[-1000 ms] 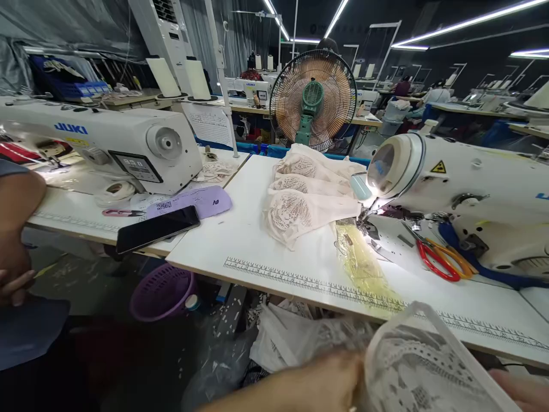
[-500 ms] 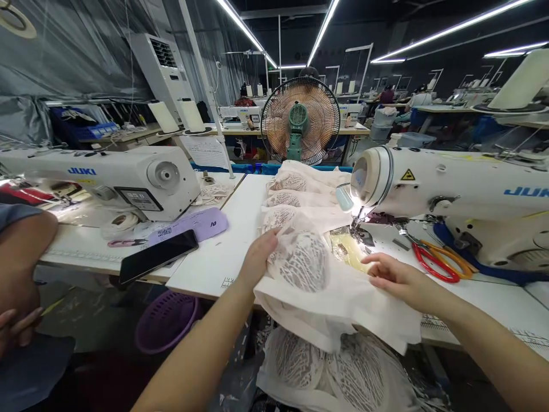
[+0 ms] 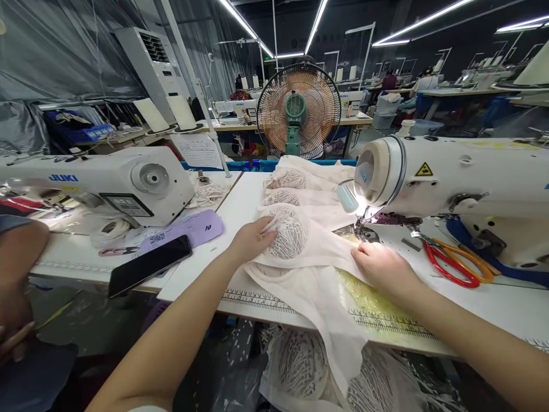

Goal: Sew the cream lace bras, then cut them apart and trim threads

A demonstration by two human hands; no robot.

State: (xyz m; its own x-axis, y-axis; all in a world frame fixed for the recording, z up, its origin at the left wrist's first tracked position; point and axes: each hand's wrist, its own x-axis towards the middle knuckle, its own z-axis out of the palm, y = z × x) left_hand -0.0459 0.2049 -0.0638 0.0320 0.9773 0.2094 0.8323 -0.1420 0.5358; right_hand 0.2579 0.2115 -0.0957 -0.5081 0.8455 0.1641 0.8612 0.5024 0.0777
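Note:
A cream bra (image 3: 288, 236) with a lace-patterned cup is stretched between my two hands above the table's front edge. My left hand (image 3: 254, 239) pinches its upper edge beside the cup. My right hand (image 3: 384, 264) is closed on the wing at the other side, just in front of the sewing machine's needle area (image 3: 361, 226). Part of the bra droops over the ruler-marked edge. Behind it lies a row of similar bras (image 3: 295, 180). More lace cups (image 3: 300, 363) hang or lie below the table.
Red-handled scissors (image 3: 450, 269) and an orange-handled pair (image 3: 476, 257) lie right of the needle. At left are a black phone (image 3: 150, 266), a purple card (image 3: 201, 226) and another sewing machine (image 3: 128, 183). A co-worker's arm (image 3: 19, 252) shows far left. A fan (image 3: 299, 111) stands behind.
My right hand has gone from loosely spread fingers to a closed grip on the bra's wing. The bra has shifted up and left, uncovering the ruler edge and yellow patch.

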